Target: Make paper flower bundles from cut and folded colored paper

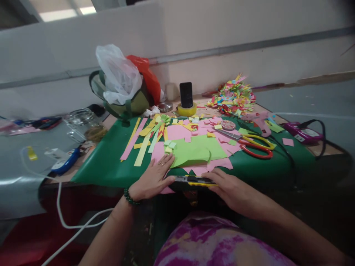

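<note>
My right hand (pixel 224 184) is wrapped around the yellow end of a utility knife (pixel 194 180), held level at the table's front edge. The knife's metal end points left and reaches the thumb of my left hand (pixel 158 173). That hand lies flat, fingers stretched, over pink paper (pixel 157 152) and the left edge of a light green sheet (pixel 198 149). The green sheet rests on more pink paper, its front edge curling up. Small folded pale green pieces (pixel 169 146) sit just beyond my left fingertips. Scissors (pixel 246 142) with red and yellow handles lie to the right.
Paper strips (pixel 133 140) lie left on the green mat (pixel 102 159). A pink glue gun (pixel 259 122) with a dark cord is at right. Behind stand a phone (pixel 186 95) on a tape roll (pixel 186 109), a paper-scrap heap (pixel 234 96) and a bag (pixel 135 101).
</note>
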Demonstrator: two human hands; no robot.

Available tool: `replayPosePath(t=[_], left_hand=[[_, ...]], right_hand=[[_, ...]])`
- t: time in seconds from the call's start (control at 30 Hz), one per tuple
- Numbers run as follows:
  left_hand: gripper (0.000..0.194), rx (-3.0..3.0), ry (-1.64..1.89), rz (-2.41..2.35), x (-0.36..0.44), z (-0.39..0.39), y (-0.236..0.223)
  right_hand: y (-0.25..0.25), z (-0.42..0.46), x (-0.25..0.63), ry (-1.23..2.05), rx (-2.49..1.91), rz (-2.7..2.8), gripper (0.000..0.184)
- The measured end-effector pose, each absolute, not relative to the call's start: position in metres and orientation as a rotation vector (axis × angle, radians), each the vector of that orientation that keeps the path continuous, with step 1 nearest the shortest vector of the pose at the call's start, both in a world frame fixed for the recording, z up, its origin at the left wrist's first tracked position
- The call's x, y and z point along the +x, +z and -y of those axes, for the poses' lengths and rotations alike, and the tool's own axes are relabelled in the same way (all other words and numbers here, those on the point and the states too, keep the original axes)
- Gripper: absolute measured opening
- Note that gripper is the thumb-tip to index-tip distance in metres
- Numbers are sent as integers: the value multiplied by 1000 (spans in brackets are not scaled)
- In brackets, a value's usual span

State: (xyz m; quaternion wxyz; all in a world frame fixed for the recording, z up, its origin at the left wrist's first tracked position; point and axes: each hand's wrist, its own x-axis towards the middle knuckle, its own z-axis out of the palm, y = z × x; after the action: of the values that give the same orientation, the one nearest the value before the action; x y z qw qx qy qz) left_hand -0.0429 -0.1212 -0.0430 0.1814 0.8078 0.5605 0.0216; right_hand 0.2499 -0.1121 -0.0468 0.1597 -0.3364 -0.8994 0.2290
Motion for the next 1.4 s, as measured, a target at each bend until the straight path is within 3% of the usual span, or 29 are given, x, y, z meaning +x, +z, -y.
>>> replayPosePath(t=[0.1, 0.2, 0.4, 0.67, 0.87, 1.07, 1.4], left_hand=[[67, 2239, 152, -1627, -44, 120, -44], [63, 2290, 301, -1768, -42, 117, -50], [36, 2374, 481, -2022, -28, 106, -53], [36, 2472, 178, -2078, -8, 104, -34], [33, 2589, -41, -2068, 5, 106, -31], [32, 2548, -20, -2081, 7, 106, -30], [29, 2347, -87, -2069, 13, 112, -23]], right_hand=[[-32, 110, 288, 640, -983, 2460, 31], [-27, 97, 322, 394, -1128, 2251, 32], [-52, 48, 341, -29, -1445, 2045, 34], [-71, 1, 353, -260, -1603, 2066, 21], [-45, 36, 320, -433, -1499, 2086, 23], [-17, 44, 225, -264, -951, 2790, 22], [-28, 44, 194, 60, -817, 3002, 20]])
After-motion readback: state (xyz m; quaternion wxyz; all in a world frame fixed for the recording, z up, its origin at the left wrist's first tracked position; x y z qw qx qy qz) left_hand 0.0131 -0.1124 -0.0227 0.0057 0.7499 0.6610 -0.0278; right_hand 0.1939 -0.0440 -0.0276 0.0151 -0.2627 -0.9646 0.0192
